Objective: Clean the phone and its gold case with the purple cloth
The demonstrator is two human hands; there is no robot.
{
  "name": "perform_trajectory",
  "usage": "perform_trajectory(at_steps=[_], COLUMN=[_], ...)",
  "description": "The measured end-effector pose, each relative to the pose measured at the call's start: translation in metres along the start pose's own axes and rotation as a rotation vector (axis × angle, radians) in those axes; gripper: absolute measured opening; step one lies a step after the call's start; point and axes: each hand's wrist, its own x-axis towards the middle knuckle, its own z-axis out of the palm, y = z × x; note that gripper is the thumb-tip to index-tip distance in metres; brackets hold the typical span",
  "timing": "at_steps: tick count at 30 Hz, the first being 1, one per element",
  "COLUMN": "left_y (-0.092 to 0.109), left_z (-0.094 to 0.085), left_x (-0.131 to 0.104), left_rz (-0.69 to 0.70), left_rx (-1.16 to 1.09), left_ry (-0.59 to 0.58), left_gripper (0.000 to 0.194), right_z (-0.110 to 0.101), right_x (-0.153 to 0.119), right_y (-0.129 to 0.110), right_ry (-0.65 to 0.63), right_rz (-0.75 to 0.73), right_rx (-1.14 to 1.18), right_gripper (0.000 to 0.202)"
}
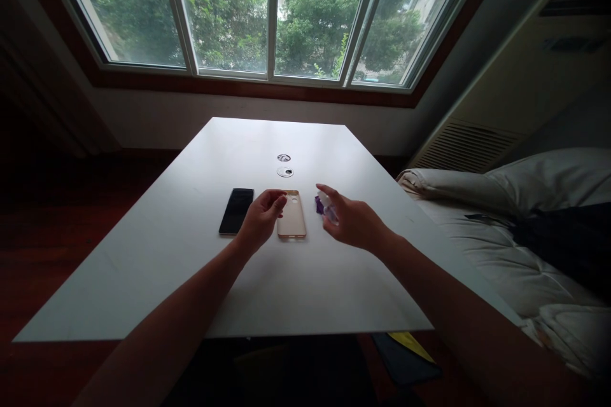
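A clear, gold-tinted phone case (291, 219) lies on the white table (305, 292). My left hand (261, 216) is closed at the case's upper left edge, thumb and index finger pinched together; whatever they hold is too small to make out. To the left lies a black phone (236, 211), partly behind that hand. My right hand (356, 219) is wrapped round a small clear spray bottle (329, 210), its index finger at the top. Something purple (319, 205) shows beside the bottle. Beyond the case are two small round items (284, 158) (285, 172).
Past the table's far edge is a wall with a wide window (272, 19). A cream padded seat (468, 235) with dark cloth (568, 241) on it stands at the right. Below the near edge, a dark and yellow item (410, 356) shows.
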Motion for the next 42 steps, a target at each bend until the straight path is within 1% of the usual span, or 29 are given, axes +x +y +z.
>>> perform_trajectory(at_steps=[4, 7, 9, 12, 14, 15, 18, 20, 24, 28, 30, 31, 34, 35, 36, 38, 40, 42], left_y=[0.008, 0.011, 0.012, 0.015, 0.016, 0.016, 0.013, 0.010, 0.008, 0.010, 0.010, 0.010, 0.008, 0.007, 0.007, 0.005, 0.004, 0.001], left_z=[0.002, 0.003, 0.004, 0.004, 0.004, 0.005, 0.005, 0.004, 0.003, 0.004, 0.005, 0.006, 0.006, 0.006, 0.006, 0.005, 0.003, 0.000], left_x=[-0.004, -0.005, -0.005, -0.005, -0.005, -0.005, -0.006, -0.006, -0.008, -0.010, -0.011, -0.011, -0.011, -0.011, -0.010, -0.010, -0.008, -0.005], left_rz=[-0.014, -0.024, -0.033, -0.047, -0.047, -0.040, -0.015, 0.003, 0.064, 0.149, 0.164, 0.155, 0.126, 0.126, 0.129, 0.135, 0.126, 0.114], left_rx=[-0.031, 0.006, 0.022, 0.009, -0.005, -0.006, 0.031, 0.053, 0.041, 0.056, 0.088, 0.105, 0.135, 0.144, 0.154, 0.180, 0.203, 0.236], left_ry=[-0.048, -0.072, -0.056, 0.000, 0.007, -0.010, -0.130, -0.187, -0.201, -0.187, -0.186, -0.185, -0.190, -0.197, -0.202, -0.182, -0.135, -0.080], left_gripper=[0.034, 0.034, 0.034, 0.036, 0.035, 0.035, 0.032, 0.032, 0.030, 0.029, 0.033, 0.038, 0.065, 0.072, 0.075, 0.070, 0.060, 0.053], right_z=[0.009, 0.016, 0.018, 0.018, 0.018, 0.017, 0.017, 0.018, 0.024, 0.029, 0.031, 0.033, 0.036, 0.037, 0.038, 0.038, 0.037, 0.037], right_x=[0.003, 0.004, 0.003, 0.001, -0.001, -0.001, -0.002, -0.002, -0.004, -0.005, -0.006, -0.007, -0.009, -0.009, -0.007, -0.003, 0.005, 0.013], right_y=[-0.030, -0.038, -0.038, -0.035, -0.035, -0.035, -0.038, -0.039, -0.038, -0.036, -0.037, -0.038, -0.039, -0.037, -0.033, -0.017, 0.009, 0.041], right_ry=[-0.045, -0.042, -0.035, -0.024, -0.025, -0.029, -0.032, -0.020, -0.002, 0.102, 0.149, 0.164, 0.202, 0.223, 0.253, 0.340, 0.437, 0.520], right_rz=[-0.114, -0.132, -0.133, -0.127, -0.116, -0.114, -0.128, -0.133, -0.090, -0.099, -0.101, -0.093, -0.059, -0.040, -0.012, 0.079, 0.218, 0.370], right_rx=[0.115, 0.158, 0.173, 0.183, 0.167, 0.157, 0.146, 0.164, 0.234, 0.294, 0.328, 0.350, 0.433, 0.461, 0.490, 0.548, 0.630, 0.667], right_gripper=[0.078, 0.074, 0.072, 0.073, 0.075, 0.075, 0.073, 0.069, 0.064, 0.054, 0.051, 0.050, 0.050, 0.050, 0.050, 0.051, 0.055, 0.060])
